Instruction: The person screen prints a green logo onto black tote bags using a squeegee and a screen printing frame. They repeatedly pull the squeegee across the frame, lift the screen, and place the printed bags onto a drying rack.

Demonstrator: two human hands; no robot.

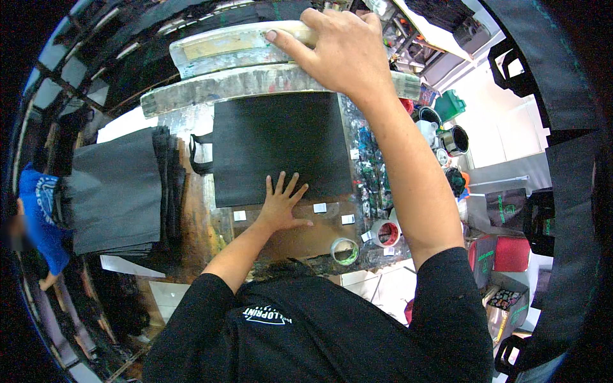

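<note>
Left fingers: my left hand lies flat, fingers spread wide, pressing on the lower edge of the black bag; nothing is gripped.
Right fingers: my right hand, upper middle of the frame, curls over the pale wooden frame, thumb along its near edge, closed on it.
Black bag: flat in the centre of the frame, its handle loops sticking out to the left.
Surface: a paint-smeared surface, stained with many colours, small white tabs just below the bag.
Arms: left forearm comes up short from the lower middle; right arm stretches long up the right of centre.
Around: a stack of dark grey bags at the left; tape rolls and a red-rimmed pot lower right of the bag; cans and tubs at the right edge.
Room: a person in blue at the far left; pale floor at the upper right.
</note>
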